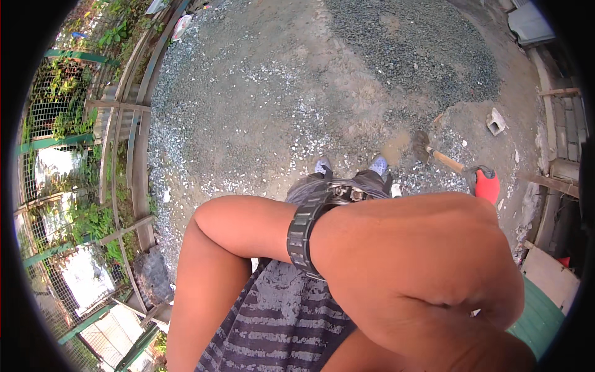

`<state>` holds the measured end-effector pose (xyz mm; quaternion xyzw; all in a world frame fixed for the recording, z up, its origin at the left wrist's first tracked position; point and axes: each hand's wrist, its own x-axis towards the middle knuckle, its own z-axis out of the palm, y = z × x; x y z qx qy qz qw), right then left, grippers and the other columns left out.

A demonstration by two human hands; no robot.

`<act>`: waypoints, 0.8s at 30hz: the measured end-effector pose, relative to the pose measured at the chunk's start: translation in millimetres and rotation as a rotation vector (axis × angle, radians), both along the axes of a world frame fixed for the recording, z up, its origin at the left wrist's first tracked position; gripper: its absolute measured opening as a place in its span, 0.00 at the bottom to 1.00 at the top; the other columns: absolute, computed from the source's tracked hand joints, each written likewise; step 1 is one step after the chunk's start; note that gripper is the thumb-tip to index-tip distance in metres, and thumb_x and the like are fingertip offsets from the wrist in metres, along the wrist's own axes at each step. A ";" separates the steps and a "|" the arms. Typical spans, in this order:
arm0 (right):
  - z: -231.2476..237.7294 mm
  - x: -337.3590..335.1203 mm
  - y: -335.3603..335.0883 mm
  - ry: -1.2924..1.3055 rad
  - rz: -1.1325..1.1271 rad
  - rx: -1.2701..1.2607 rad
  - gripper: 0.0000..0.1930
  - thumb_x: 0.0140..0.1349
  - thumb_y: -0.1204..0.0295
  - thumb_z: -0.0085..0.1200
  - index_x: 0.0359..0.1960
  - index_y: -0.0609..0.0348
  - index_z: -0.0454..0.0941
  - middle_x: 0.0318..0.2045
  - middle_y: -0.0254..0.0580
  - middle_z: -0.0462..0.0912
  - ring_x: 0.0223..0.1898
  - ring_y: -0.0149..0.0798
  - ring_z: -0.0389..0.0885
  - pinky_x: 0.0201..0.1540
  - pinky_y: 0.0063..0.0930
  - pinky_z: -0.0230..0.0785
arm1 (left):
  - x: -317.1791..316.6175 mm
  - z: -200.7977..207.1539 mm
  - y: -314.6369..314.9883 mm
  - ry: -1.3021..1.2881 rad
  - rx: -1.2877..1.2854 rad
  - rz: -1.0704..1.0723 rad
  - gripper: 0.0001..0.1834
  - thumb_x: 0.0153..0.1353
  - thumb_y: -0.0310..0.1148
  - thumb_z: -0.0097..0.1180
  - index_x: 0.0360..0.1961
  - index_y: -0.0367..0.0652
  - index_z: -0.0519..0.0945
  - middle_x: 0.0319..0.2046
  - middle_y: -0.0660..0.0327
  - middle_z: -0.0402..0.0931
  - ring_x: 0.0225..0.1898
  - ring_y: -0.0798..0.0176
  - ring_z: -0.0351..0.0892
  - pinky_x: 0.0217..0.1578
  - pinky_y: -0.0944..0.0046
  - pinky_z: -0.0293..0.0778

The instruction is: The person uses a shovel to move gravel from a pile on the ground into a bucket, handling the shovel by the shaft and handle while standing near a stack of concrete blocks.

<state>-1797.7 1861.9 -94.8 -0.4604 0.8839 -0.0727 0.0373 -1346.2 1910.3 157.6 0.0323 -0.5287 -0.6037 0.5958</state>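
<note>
My bare left arm bends across my striped dark shirt, a dark link watch [302, 235] on its wrist. Very close to the camera is my left hand [415, 248], curled closed; its fingertips, and whatever they hold, if anything, are hidden. Beyond it, at the right, my right hand shows as a red and grey work glove [487, 186], closed round a wooden handle; the left hand hides its wrist. The handle belongs to a long-handled hammer [447, 161], its dark head [421, 146] down at the gravel, right of my shoes.
Grey gravel [409, 43] covers the ground ahead, with a damp sandy strip through it. A broken concrete block [496, 121] lies at the right. Along the left runs a wood and wire-mesh fence [56, 105] with plants. Planks and a block wall [561, 124] border the right.
</note>
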 end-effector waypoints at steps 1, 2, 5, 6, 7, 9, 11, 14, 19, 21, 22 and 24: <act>-5.4 -9.5 3.0 0.004 0.000 -0.010 0.32 0.51 0.53 0.60 0.55 0.61 0.76 0.53 0.57 0.78 0.56 0.56 0.75 0.58 0.43 0.66 | -2.8 3.2 -4.5 -0.011 -0.024 -0.098 0.26 0.63 0.50 0.56 0.20 0.38 0.75 0.14 0.55 0.70 0.14 0.54 0.67 0.16 0.58 0.58; -7.6 -15.4 6.1 0.005 -0.001 -0.021 0.32 0.51 0.53 0.60 0.54 0.62 0.76 0.53 0.57 0.78 0.56 0.56 0.75 0.57 0.43 0.66 | -6.1 7.4 -8.5 -0.024 -0.048 -0.195 0.26 0.63 0.50 0.56 0.19 0.38 0.74 0.14 0.56 0.69 0.14 0.54 0.66 0.16 0.58 0.58; -14.0 -22.8 14.8 -0.051 0.026 -0.047 0.32 0.51 0.54 0.61 0.54 0.63 0.76 0.53 0.57 0.78 0.56 0.57 0.75 0.58 0.43 0.66 | -15.3 14.8 -19.5 -0.064 -0.119 -0.495 0.27 0.63 0.49 0.56 0.17 0.38 0.72 0.13 0.56 0.68 0.13 0.56 0.63 0.16 0.59 0.56; -13.7 -19.6 18.2 -0.058 0.023 -0.046 0.32 0.51 0.54 0.61 0.54 0.63 0.76 0.53 0.57 0.78 0.56 0.57 0.75 0.58 0.43 0.66 | -19.6 14.6 -21.3 -0.079 -0.142 -0.596 0.27 0.63 0.49 0.56 0.16 0.38 0.72 0.13 0.56 0.67 0.13 0.57 0.62 0.16 0.59 0.56; -12.2 -17.0 21.8 -0.041 0.020 -0.038 0.32 0.52 0.54 0.61 0.55 0.63 0.75 0.53 0.57 0.78 0.56 0.56 0.74 0.58 0.43 0.66 | -26.3 13.0 -21.1 -0.084 -0.138 -0.600 0.27 0.63 0.49 0.56 0.16 0.38 0.72 0.13 0.56 0.67 0.13 0.57 0.62 0.16 0.59 0.56; -8.7 -13.3 28.7 -0.027 0.012 -0.030 0.32 0.52 0.55 0.61 0.55 0.63 0.75 0.54 0.57 0.78 0.56 0.56 0.74 0.58 0.42 0.66 | -39.0 8.6 -18.7 0.017 -0.251 -0.548 0.29 0.61 0.52 0.57 0.14 0.38 0.70 0.12 0.59 0.66 0.15 0.61 0.60 0.17 0.59 0.57; -10.8 -12.1 31.9 -0.029 0.007 -0.044 0.33 0.52 0.55 0.61 0.57 0.63 0.74 0.54 0.56 0.78 0.57 0.55 0.74 0.59 0.41 0.65 | -48.2 6.7 -17.2 0.036 -0.247 -0.592 0.29 0.61 0.52 0.57 0.15 0.38 0.71 0.12 0.60 0.66 0.15 0.61 0.61 0.17 0.60 0.58; -12.6 -19.4 38.2 -0.060 0.022 -0.032 0.34 0.52 0.55 0.62 0.59 0.63 0.72 0.55 0.55 0.77 0.58 0.53 0.74 0.60 0.40 0.65 | -61.5 8.7 -15.0 0.060 -0.231 -0.649 0.28 0.60 0.53 0.58 0.16 0.39 0.72 0.12 0.60 0.66 0.14 0.62 0.63 0.18 0.61 0.58; -18.5 -23.8 41.0 -0.069 -0.043 0.021 0.35 0.53 0.55 0.61 0.60 0.62 0.72 0.56 0.55 0.77 0.59 0.52 0.74 0.61 0.39 0.64 | -78.1 9.7 -12.4 0.086 -0.183 -0.733 0.27 0.59 0.54 0.59 0.18 0.40 0.74 0.12 0.62 0.66 0.14 0.63 0.65 0.18 0.62 0.60; -18.2 -19.6 37.5 -0.076 -0.031 0.039 0.35 0.53 0.55 0.61 0.60 0.62 0.72 0.56 0.55 0.77 0.59 0.52 0.74 0.61 0.39 0.64 | -82.8 10.1 -10.7 0.089 -0.158 -0.751 0.26 0.58 0.54 0.60 0.19 0.40 0.74 0.12 0.63 0.66 0.14 0.64 0.66 0.18 0.63 0.61; -16.4 -21.8 40.7 -0.055 -0.019 0.017 0.33 0.53 0.56 0.61 0.58 0.61 0.73 0.54 0.54 0.78 0.57 0.52 0.75 0.59 0.39 0.65 | -85.2 11.4 -9.5 0.092 -0.153 -0.774 0.26 0.58 0.54 0.60 0.20 0.40 0.75 0.12 0.63 0.66 0.14 0.64 0.66 0.18 0.63 0.61; -10.2 -15.5 40.4 -0.038 0.002 -0.010 0.31 0.53 0.56 0.61 0.56 0.60 0.75 0.52 0.54 0.79 0.56 0.52 0.77 0.58 0.40 0.66 | -78.7 10.6 -10.6 0.066 -0.132 -0.797 0.26 0.57 0.55 0.60 0.20 0.40 0.75 0.12 0.63 0.66 0.14 0.64 0.67 0.18 0.64 0.61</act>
